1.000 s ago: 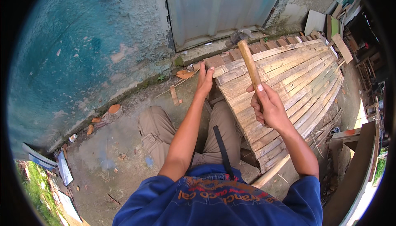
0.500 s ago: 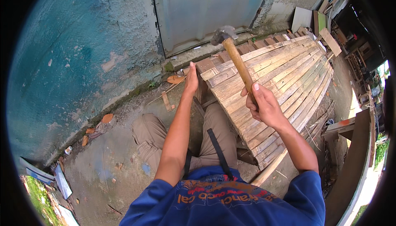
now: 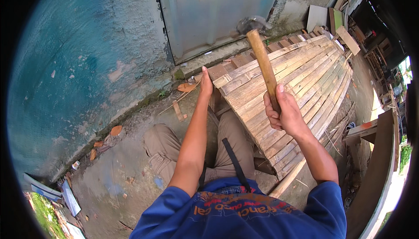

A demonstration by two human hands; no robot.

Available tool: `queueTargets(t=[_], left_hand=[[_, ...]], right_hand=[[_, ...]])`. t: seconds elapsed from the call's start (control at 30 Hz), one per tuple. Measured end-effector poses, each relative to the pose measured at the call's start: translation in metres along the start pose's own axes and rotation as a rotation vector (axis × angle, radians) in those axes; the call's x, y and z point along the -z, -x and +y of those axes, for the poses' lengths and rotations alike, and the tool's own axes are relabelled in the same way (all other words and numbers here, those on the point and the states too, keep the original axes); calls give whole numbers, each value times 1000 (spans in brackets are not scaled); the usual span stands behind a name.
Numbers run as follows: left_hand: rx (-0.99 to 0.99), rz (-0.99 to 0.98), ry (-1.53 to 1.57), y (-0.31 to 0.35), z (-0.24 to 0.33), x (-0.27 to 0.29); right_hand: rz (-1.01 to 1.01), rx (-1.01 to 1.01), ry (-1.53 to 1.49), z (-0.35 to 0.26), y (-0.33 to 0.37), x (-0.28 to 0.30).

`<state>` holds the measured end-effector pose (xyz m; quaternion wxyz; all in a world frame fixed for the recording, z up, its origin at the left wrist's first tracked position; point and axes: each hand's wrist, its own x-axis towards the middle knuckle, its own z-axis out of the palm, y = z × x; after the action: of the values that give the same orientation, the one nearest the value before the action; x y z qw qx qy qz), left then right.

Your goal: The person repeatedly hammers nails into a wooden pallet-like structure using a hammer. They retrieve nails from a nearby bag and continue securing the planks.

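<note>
My right hand (image 3: 283,110) is wrapped round the lower part of a hammer's wooden handle. The hammer (image 3: 264,66) is raised with its dark metal head up, above the slatted wooden panel. That panel (image 3: 288,77) is made of many long, narrow bamboo-like strips laid side by side over a wooden frame. My left hand (image 3: 206,84) lies straight along the near left end of the frame, beside a brown wooden block (image 3: 217,72). Its fingers look stretched out and partly hidden by the edge-on angle.
A worn blue wall (image 3: 83,73) runs along the left, with a metal door (image 3: 218,12) at the back. Dry leaves (image 3: 116,130) and a small wood scrap (image 3: 177,110) lie on the concrete floor. Boards (image 3: 317,17) lean at the back right. A long curved plank (image 3: 375,173) stands at right.
The hammer in my right hand has shifted slightly right and its head sits a little higher. My left hand stays at the frame's end.
</note>
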<state>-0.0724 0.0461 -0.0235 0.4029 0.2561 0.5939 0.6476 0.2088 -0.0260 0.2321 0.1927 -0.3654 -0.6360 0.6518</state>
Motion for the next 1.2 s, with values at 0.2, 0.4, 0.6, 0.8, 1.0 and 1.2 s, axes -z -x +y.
queueTargets(t=[0.2,0.4,0.6,0.8,1.0,1.2], left_hand=[[-30,-9,13,-2,-4,0],[10,-10,18,8,8,0],[41,-25,20,11,12,-1],[46,8,-10,10,10,2],[25,5,34,10,8,1],[21,-50,130,4,-2,6]], right_hand=[[66,629,-134,16,-26,-7],[36,-230,290,42,-13,5],[147,467,-72,-19,0,20],[23,-375,493,43,-26,-10],[44,87,124,-1,22,3],[190,606,152,34,-26,-25]])
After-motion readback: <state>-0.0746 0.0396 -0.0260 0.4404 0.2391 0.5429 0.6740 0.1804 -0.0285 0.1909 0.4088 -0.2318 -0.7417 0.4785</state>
